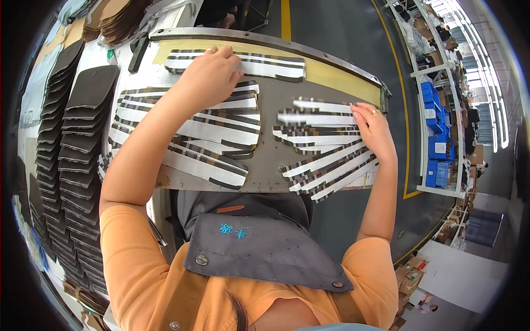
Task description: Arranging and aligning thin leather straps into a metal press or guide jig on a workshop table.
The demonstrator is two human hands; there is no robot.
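Note:
My left hand (215,74) rests on a long dark-checked fabric piece (270,67) with white strips across it, at the far side of the work board. Its fingers are bent and close together; what lies under the fingertips is hidden. Over to the right, my right hand (374,129) has its fingers closed at the right end of a narrow checked strip with a white band (323,105). Just below, a similar strip (309,118) looks smeared by motion. More narrow strips (326,168) fan out under that hand. A spread of wider checked pieces (215,129) lies beneath my left forearm.
The grey board (268,160) has a yellow band (342,83) and a raised metal rail (265,39) along its far edge. Overlapping rows of dark padded pieces (85,143) stand at left. Shelving with blue bins (439,138) is beyond the aisle at right.

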